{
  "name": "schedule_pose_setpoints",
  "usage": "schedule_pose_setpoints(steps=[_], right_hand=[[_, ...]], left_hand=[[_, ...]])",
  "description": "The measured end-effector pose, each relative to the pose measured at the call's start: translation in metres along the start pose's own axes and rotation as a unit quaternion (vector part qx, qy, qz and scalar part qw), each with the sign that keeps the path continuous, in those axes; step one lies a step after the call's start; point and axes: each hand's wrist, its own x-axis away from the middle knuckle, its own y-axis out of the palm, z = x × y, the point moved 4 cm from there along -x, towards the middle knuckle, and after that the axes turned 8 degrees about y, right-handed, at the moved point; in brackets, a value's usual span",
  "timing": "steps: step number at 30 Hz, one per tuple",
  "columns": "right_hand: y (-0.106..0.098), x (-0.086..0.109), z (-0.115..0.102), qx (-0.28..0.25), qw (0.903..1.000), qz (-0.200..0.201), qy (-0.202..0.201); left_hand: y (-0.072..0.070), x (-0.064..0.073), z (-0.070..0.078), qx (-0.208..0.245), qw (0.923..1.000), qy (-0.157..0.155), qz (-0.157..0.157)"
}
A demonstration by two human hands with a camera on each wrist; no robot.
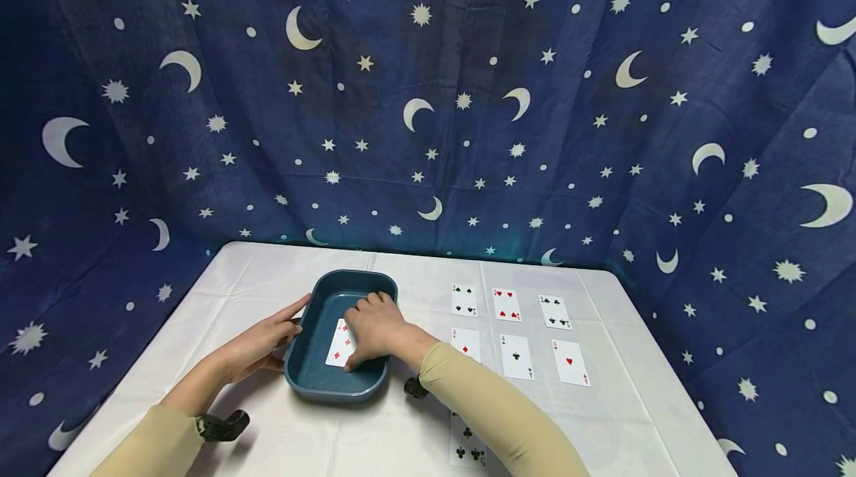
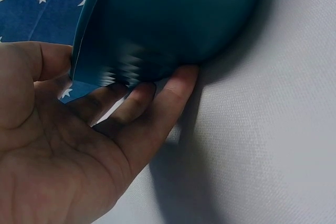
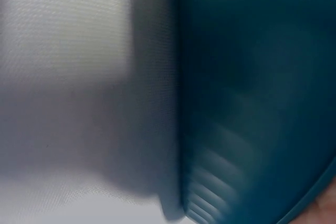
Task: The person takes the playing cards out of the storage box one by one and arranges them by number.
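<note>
A deep teal tray [image 1: 334, 393] with rounded corners stands on the table. My left hand [image 1: 257, 347] grips its left wall; in the left wrist view the thumb meets the rim and the other fingers lie against the ribbed outer wall. Reaching over the right side, my right hand [image 1: 380, 325] is inside the tray, fingers bent down and thumb at the near edge of a playing card [image 1: 338, 349] with red diamonds. The hand covers much of that card. In the right wrist view the tray's outer wall [image 3: 252, 77] fills the right half.
Right of the tray lie a four of spades [image 1: 464, 300], four of hearts [image 1: 506, 304], four of clubs [image 1: 555, 312], ace of diamonds [image 1: 464, 341], ace of clubs [image 1: 516, 357] and ace of hearts [image 1: 571, 362]. A clubs card [image 1: 466, 451] shows partly below the right sleeve. A starry curtain [image 1: 428, 91] hangs behind.
</note>
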Motion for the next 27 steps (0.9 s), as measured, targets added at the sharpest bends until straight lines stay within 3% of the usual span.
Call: schedule_pose_setpoints(steps=[18,27], right_hand=[[-0.0007,0.0026,-0.0015,0.007,0.9994,-0.022,-0.026],[-0.0028,0.0036,0.0041,-0.01,0.9995,0.004,-0.029]], left_hand=[[0.0015,0.0013,-0.0021,-0.009,0.9995,-0.019,0.024],[0.0011,0.0002,-0.0021,-0.011,0.9994,-0.021,0.024]])
